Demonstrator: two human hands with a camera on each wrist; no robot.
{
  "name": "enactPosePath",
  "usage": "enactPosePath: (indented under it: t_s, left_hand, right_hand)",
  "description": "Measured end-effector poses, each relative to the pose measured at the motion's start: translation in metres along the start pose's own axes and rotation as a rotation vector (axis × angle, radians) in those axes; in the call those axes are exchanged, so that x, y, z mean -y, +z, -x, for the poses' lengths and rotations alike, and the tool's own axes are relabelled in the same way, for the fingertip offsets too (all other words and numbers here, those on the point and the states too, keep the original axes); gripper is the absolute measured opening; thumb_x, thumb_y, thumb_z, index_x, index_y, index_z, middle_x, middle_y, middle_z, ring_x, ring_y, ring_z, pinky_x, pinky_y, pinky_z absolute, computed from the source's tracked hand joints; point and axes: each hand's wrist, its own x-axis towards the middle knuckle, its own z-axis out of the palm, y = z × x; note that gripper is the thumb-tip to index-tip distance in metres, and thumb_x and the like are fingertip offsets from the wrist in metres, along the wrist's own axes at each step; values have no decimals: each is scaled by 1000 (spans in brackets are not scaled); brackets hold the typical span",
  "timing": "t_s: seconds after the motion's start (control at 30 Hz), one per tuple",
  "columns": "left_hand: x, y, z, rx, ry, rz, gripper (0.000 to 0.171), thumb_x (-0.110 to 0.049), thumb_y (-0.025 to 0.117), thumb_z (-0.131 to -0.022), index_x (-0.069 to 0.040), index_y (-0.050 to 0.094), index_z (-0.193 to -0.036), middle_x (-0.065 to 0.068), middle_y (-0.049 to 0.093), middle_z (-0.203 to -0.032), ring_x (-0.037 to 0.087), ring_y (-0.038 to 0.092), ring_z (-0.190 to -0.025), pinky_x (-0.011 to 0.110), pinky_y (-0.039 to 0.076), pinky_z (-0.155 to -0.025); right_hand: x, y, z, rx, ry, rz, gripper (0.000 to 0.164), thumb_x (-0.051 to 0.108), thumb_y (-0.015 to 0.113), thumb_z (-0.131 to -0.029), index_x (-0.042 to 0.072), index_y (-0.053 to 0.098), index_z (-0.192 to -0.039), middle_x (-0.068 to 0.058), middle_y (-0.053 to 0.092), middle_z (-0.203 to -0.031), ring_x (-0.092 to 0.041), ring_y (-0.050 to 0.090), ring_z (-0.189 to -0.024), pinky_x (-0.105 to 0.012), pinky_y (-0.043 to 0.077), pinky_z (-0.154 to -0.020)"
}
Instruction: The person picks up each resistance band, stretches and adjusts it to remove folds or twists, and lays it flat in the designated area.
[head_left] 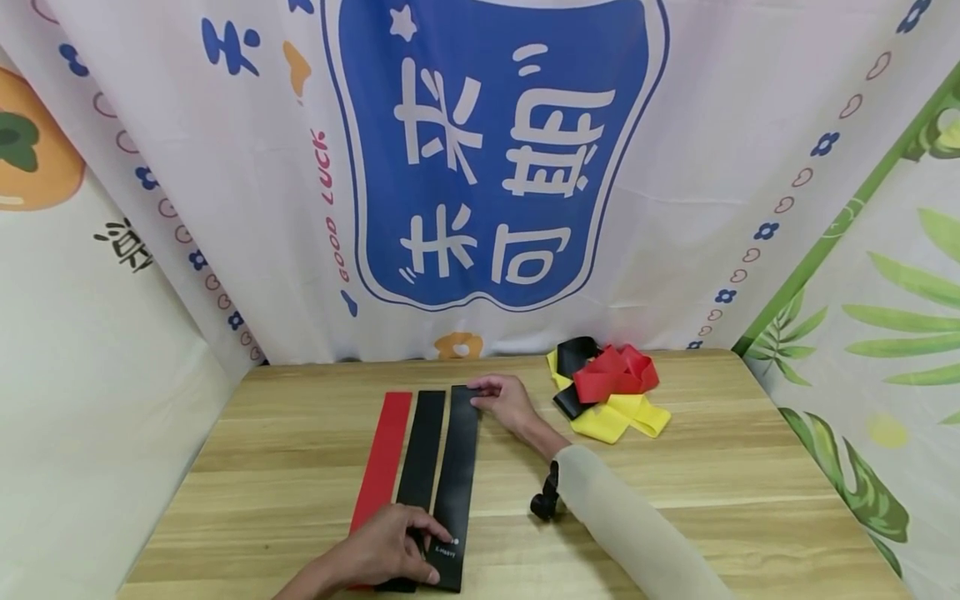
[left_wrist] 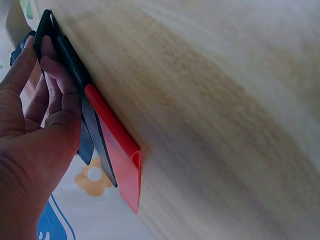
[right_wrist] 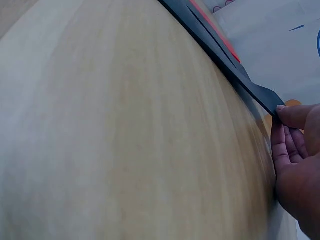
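Observation:
Three flat loop resistance bands lie side by side on the table: a red band (head_left: 384,454), a black band (head_left: 422,450) in the middle, and another black band (head_left: 456,467) on the right with small white print near its close end. My left hand (head_left: 378,546) pinches the near end of the right-hand black band, its wrist passing over the ends of the others. Between thumb and fingers, my right hand (head_left: 510,404) grips that band's far corner; the right wrist view shows this corner lifted slightly. In the left wrist view the red band (left_wrist: 120,165) shows its folded loop end.
A loose pile of red (head_left: 611,375), yellow (head_left: 618,417) and black bands sits at the back right of the wooden table (head_left: 262,467). Behind the table hangs a printed curtain (head_left: 690,167). A black strap (head_left: 546,500) hangs from the right sleeve.

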Motion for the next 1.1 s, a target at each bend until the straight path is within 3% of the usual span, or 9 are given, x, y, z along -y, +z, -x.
enactPosePath:
  t_s: [0.23,0.5,0.77,1.1]
  left_hand:
    - [1,1,-2,-1,34,-18,32,-9,93,-80,-13,81,-110,-1,66,-80,7,62,-59,17,48,-57]
    - [3,2,-3,-7,24,-75,33,-11,94,-79,-16,82,-109,-4,67,-75,7,57,-62,19,41,-55]
    - [3,1,-2,12,33,-27,32,-8,92,-80,-13,81,-110,-4,67,-76,6,58,-56,16,45,-53]
    - [4,2,-2,26,42,-35,33,-9,92,-81,-15,80,-111,-4,67,-76,6,60,-57,17,48,-55]
  right_hand:
    - [0,2,-4,20,-18,32,25,-4,80,-91,1,79,-115,-14,78,-110,-16,70,-94,-26,59,-81]
    - [-2,4,-6,48,-46,60,26,-6,81,-89,0,79,-114,-14,77,-112,-18,71,-93,-27,61,-81]
    - [-3,5,-6,77,-47,89,24,-4,81,-90,1,79,-114,-13,76,-111,-16,70,-90,-28,60,-79]
    - [-2,7,-7,69,-62,166,24,-3,81,-90,2,79,-113,-11,77,-112,-16,70,-92,-28,60,-81]
